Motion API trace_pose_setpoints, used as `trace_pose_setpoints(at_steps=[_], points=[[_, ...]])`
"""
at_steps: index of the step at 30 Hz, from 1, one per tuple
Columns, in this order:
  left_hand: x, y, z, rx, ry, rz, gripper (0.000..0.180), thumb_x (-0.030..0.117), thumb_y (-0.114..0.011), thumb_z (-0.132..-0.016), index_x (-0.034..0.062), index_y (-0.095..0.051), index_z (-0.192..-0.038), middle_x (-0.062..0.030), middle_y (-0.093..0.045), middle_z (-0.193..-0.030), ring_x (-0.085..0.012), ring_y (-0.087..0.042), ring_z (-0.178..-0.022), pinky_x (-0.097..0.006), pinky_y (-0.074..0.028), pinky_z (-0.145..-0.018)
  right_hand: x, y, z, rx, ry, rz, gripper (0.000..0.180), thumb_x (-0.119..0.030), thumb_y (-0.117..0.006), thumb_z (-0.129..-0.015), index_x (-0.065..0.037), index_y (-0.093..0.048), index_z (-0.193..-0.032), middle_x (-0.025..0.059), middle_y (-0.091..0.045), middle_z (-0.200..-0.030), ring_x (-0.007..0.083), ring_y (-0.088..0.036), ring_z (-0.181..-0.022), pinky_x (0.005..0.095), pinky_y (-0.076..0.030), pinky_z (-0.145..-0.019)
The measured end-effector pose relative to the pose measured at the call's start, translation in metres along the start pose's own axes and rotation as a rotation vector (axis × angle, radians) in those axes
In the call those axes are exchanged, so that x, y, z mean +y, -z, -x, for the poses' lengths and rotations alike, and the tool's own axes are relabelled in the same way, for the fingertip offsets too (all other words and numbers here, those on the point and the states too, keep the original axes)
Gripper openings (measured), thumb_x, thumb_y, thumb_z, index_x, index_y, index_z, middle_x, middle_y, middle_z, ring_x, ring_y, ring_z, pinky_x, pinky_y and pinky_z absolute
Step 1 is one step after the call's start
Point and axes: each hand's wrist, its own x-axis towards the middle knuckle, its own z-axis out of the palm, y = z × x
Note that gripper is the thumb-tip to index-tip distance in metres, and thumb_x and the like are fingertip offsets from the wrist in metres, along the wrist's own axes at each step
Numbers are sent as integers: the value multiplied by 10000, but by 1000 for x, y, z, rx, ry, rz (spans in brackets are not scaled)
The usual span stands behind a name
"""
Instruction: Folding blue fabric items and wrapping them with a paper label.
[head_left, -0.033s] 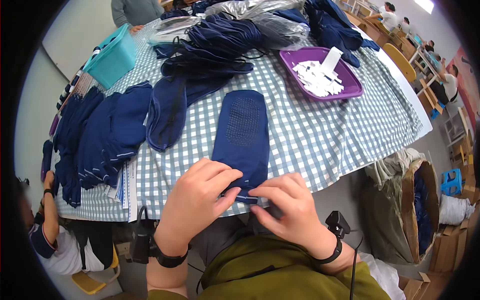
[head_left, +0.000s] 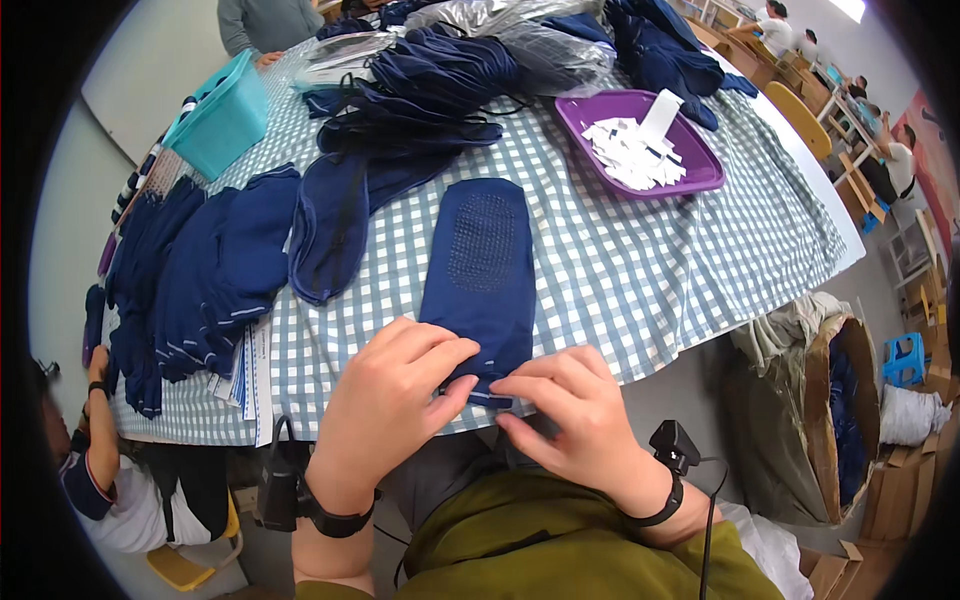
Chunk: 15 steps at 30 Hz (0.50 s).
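A flat navy sock-like fabric piece (head_left: 478,250) with an oval patch of small raised dots lies lengthwise on the table before me. Its near end has a thin pale line and reaches the table's front edge. My left hand (head_left: 400,390) is curled over that end, its thumb and fingers closing on the cloth from the left. From the right, my right hand (head_left: 575,405) pinches the same hem between thumb and fingertips. Parts of the near end are hidden under my fingers.
Navy fabric pieces lie in a pile (head_left: 225,270) at left, with more bundles (head_left: 430,85) farther back. A purple tray (head_left: 700,182) of white slips stands far right, a teal basket (head_left: 225,125) far left. A full carton (head_left: 815,410) stands on the floor at right. Co-workers sit nearby.
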Motion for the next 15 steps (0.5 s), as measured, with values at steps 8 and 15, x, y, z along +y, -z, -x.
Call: trace_pose_setpoints(at_steps=[8,15], points=[[-1,-5,-11,35,-33,-134,201,2,-714,-721,26,-668,-915,-85,-646,-876,-264,-606,-782,-357,-514,-691,10,-6,5,20,-19,19,217,-100,-796,-681,-117,-721,-883,-27,-659,-907,182,-602,-831,332,-456,-719],[10,-10,-8,-99,-82,66,227,-22,-704,-741,18,-678,-963,-101,-653,-888,-280,-614,-837,-356,-489,-714,12,-3,3,26,-29,40,200,-112,-816,-644,-127,-722,-819,-27,-664,-860,184,-610,-782,323,-472,-691]])
